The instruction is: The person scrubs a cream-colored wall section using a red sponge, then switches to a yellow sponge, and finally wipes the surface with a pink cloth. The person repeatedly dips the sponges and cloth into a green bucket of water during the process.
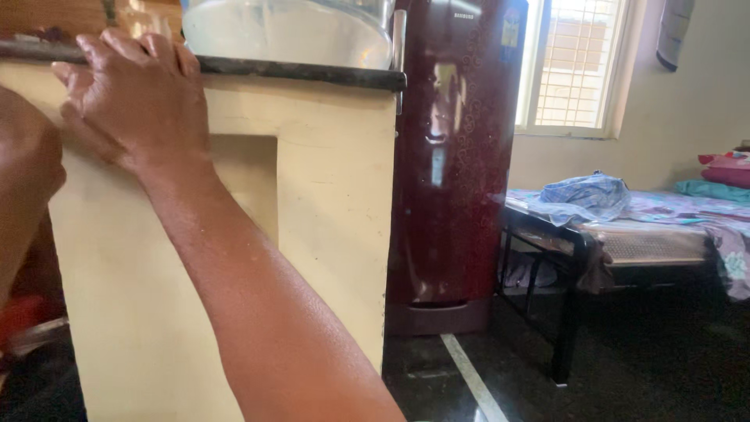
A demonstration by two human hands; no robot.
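My right hand (133, 94) is at the top left, its fingers curled over the dark stone edge of a counter (312, 74); the forearm runs down to the bottom middle. The counter rests on a cream-coloured support wall (336, 219). Part of my left arm (23, 180) shows at the left edge, but its hand is out of view. A large translucent water container (289, 31) stands on the counter just to the right of my right hand.
A tall maroon fridge (453, 156) stands right beside the counter. Further right is a bed with a black metal frame (566, 312), a crumpled blue cloth (586, 195) on it, and a barred window (578, 62) above. The dark floor has a white stripe (473, 379).
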